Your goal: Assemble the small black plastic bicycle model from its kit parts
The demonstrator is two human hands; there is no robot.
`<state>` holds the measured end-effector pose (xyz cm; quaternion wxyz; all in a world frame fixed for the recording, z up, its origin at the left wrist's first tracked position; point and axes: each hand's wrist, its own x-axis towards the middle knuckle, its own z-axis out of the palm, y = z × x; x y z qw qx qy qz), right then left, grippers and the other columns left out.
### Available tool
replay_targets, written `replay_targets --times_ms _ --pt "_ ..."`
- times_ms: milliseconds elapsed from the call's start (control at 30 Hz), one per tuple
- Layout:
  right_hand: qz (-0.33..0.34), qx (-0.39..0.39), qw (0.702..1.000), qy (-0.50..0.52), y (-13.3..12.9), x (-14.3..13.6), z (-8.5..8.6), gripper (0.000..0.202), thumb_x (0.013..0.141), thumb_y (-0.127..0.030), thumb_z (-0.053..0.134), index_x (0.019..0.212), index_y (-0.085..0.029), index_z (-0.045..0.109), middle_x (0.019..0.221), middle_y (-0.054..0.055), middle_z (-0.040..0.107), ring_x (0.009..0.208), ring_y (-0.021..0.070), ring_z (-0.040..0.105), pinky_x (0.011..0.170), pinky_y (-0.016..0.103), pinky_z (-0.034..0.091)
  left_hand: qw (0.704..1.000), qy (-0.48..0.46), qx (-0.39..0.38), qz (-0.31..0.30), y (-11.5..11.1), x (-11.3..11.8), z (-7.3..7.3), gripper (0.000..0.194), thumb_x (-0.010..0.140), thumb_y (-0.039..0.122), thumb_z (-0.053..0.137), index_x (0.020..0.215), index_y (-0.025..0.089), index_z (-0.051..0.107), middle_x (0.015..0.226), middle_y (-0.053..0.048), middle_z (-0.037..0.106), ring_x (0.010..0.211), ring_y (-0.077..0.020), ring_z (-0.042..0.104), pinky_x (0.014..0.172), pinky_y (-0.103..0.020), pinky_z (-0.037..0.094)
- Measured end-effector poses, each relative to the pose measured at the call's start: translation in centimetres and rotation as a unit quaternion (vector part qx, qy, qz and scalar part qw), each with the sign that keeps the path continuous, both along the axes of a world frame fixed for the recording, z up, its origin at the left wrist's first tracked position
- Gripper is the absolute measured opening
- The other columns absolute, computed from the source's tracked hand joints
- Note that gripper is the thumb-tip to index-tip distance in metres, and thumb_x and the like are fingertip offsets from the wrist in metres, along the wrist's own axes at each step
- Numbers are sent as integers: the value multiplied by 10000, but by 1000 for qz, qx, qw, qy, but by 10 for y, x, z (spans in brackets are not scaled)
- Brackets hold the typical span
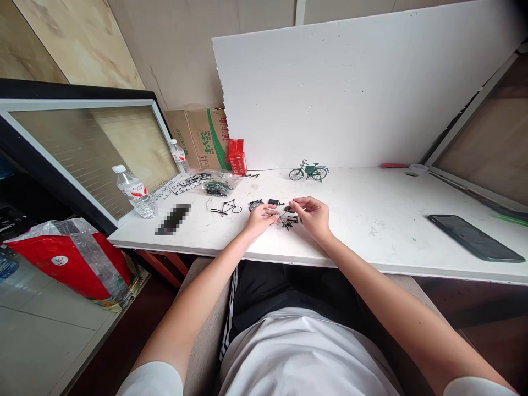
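My left hand (263, 218) and my right hand (312, 216) are close together over the white table, both with fingers pinched. Thin grey pieces, too small to make out, show between them. Small black parts (290, 221) lie just beneath and between the hands. Behind my left fingers are a dark spoked wheel (255, 204) and a small black block (273, 202). Left of my hands lies a black bicycle frame (226, 208) with a ring at one end. An upright green model bicycle (309, 171) stands farther back.
A clear bag of dark parts (217, 187) and black part frames (190, 182) lie at the back left, near two water bottles (135, 191) (179, 157). A red box (237, 157) stands behind. A dark phone (475, 237) lies at the right on the white table (363, 220).
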<state>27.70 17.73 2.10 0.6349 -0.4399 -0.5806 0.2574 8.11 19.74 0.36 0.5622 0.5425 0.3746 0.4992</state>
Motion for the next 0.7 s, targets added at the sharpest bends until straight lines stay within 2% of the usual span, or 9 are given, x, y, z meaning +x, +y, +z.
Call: replay_targets --times_ms 267,367,533,700 --pt "-4 7 1000 1 -3 -2 3 434 812 -622 842 944 -213 785 878 89 805 790 256 774 714 375 631 1000 5 9 -8 1 0 -1 342 840 162 841 1120 136 647 1009 -91 750 827 -184 762 895 -393 603" --pt "1 -2 1000 0 -5 -2 3 421 831 -606 832 991 -217 825 976 103 827 839 277 789 761 405 646 1000 2 9 -8 -1 0 1 328 844 144 826 1119 133 647 1002 -90 749 823 -187 763 897 -396 606" --pt "24 -10 1000 2 -5 -3 1 457 881 -584 796 1171 -233 828 1188 113 814 1062 325 788 907 471 654 1000 0 8 -2 -1 0 1 319 850 121 810 1127 121 651 1027 -105 750 820 -180 759 909 -399 607" --pt "23 -12 1000 8 -3 -2 1 452 838 -596 832 1082 -216 839 1122 121 827 999 320 800 890 470 666 1000 -2 5 2 1 -1 0 333 843 156 840 1116 122 652 1041 -117 747 819 -184 761 908 -411 606"
